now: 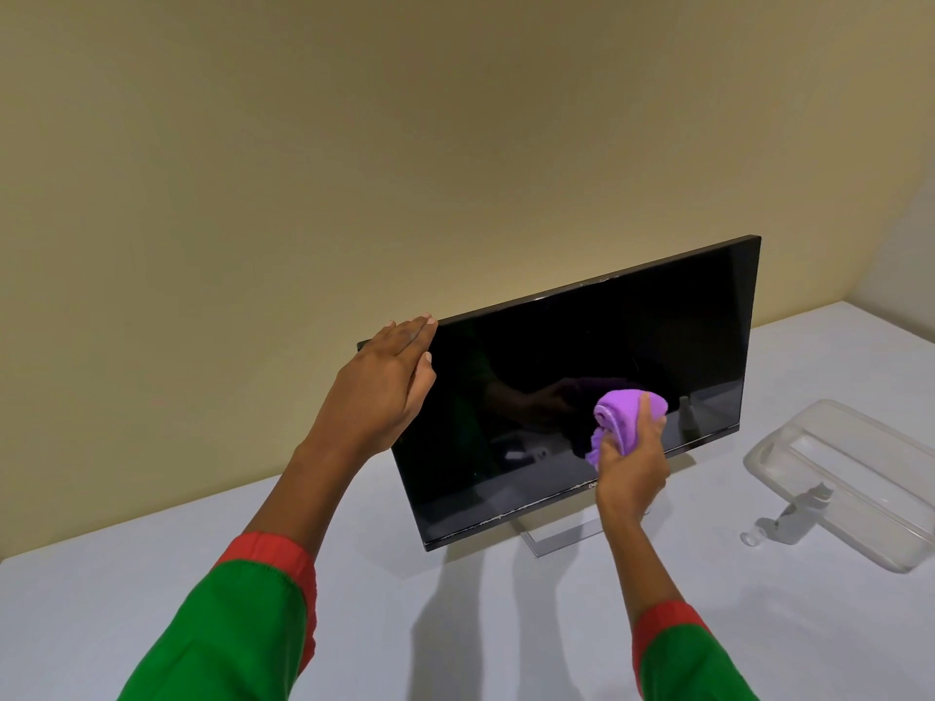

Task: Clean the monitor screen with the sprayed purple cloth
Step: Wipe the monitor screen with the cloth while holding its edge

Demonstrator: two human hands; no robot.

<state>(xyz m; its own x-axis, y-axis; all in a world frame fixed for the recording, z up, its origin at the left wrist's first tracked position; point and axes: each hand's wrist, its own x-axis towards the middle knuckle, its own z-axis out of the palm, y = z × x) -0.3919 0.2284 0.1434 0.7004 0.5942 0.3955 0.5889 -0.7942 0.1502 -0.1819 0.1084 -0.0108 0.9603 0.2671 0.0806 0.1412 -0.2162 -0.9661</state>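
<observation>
A black monitor (531,376) stands on a silver stand on the white table, its dark screen facing me. My left hand (384,382) rests flat over the monitor's upper left corner, fingers on the top edge and thumb on the front. My right hand (632,473) grips a bunched purple cloth (625,414) and presses it against the lower middle of the screen. The screen reflects the cloth and hand.
A clear plastic tray (850,478) lies on the white table (455,624) to the right of the monitor, with a small spray bottle (789,516) lying against its near edge. A beige wall rises right behind the monitor.
</observation>
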